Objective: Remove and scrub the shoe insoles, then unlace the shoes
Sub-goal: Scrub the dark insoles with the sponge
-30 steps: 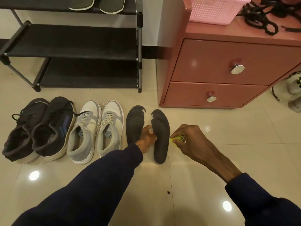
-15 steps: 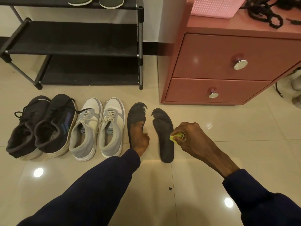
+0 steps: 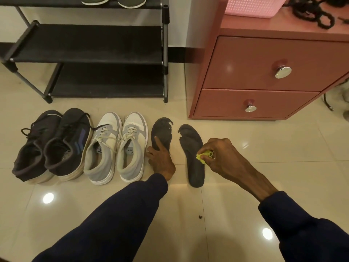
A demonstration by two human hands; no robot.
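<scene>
1. My left grip (image 3: 161,159) lies on the left insole (image 3: 160,129); its forefinger is laid straight along the dark surface, the thumb is at the insole's left edge, and it clasps nothing.
2. My right grip (image 3: 222,156) is closed round a small yellow wad (image 3: 203,156); the wad touches the right edge of the right insole (image 3: 192,148), about halfway along it.
3. Both insoles lie flat on the floor (image 3: 255,167), side by side and apart, their torn toe ends towards the pink cabinet (image 3: 245,72).
4. Just left of the left insole stands a white and grey pair of shoes (image 3: 115,146), laced; left of that stands a dark pair of shoes (image 3: 52,142), also laced.
5. Behind the shoes stands a black shoe rack (image 3: 90,53); on the cabinet sit a pink basket (image 3: 253,6) and a black cord (image 3: 311,12).
</scene>
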